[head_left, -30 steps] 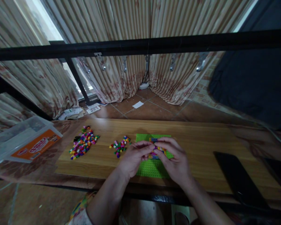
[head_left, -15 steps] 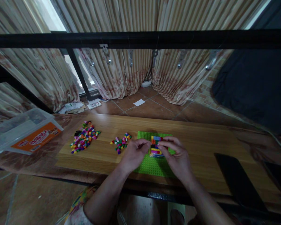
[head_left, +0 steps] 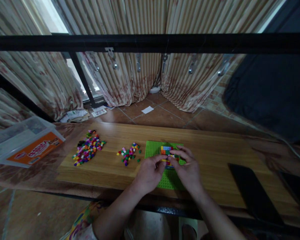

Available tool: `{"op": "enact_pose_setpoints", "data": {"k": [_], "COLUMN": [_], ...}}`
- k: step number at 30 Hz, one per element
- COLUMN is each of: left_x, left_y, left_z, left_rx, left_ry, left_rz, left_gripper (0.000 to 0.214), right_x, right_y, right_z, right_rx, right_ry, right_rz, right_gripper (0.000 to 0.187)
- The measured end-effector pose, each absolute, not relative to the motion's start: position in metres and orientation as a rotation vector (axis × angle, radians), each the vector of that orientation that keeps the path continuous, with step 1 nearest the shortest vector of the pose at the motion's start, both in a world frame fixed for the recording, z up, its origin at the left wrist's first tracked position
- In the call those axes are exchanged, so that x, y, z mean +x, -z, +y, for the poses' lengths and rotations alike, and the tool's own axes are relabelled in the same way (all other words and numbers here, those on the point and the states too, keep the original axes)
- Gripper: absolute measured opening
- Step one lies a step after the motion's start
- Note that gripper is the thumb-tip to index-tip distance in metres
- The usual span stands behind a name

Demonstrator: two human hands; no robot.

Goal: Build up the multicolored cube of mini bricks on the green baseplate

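Observation:
On a green studded baseplate (head_left: 150,148) stands a low structure of toy building bricks (head_left: 166,150) in red, blue, yellow and other colours. My left hand (head_left: 150,172) reaches its near left side, thumb and forefinger closed against the bricks. From the right, my right hand (head_left: 189,168) grips at the structure with bent fingers, its thumb and fingertips on the near part. Between the fingertips the bricks are partly hidden, and any single loose brick there is too small to make out.
Left of the baseplate lies a small group of loose bricks (head_left: 129,153), and farther left a larger pile (head_left: 89,148). A clear plastic box (head_left: 27,141) with an orange label stands at the far left. A black flat panel (head_left: 252,190) lies across the table's (head_left: 210,150) right part.
My left hand has moved nearer and slightly right, onto the near part of the structure. My right hand stays at the bricks. A few green bricks now show beside the small group.

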State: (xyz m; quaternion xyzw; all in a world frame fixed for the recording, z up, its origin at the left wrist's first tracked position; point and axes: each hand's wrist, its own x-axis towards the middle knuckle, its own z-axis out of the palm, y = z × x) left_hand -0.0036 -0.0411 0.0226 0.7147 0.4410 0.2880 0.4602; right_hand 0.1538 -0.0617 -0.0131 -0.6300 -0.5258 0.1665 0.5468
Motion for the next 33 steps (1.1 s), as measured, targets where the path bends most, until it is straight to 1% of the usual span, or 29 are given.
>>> {"op": "enact_pose_setpoints", "data": {"k": [4, 6, 14, 33], "left_x": [-0.003, -0.003, -0.002, -0.001], "left_y": [-0.023, -0.023, -0.021, -0.019], "left_z": [-0.042, -0.043, -0.042, -0.046], "left_rx": [1.747, 1.733, 1.709, 1.812], "left_ry": [-0.686, -0.673, -0.699, -0.725], "left_rz": [1.126, 1.144, 1.130, 1.097], "left_gripper": [0.035, 0.036, 0.034, 0.033], "right_x": [0.157, 0.158, 0.152, 0.149], "right_y": [0.013, 0.013, 0.018, 0.017], "right_z": [-0.060, -0.059, -0.051, -0.055], "right_rx": [-1.460, -1.449, -1.557, -1.658], "right_ry": [-0.611, -0.667, -0.644, -0.525], "right_rz": [-1.090, -1.019, -1.018, -1.217], "right_gripper": [0.023, 0.027, 0.047, 0.043]}}
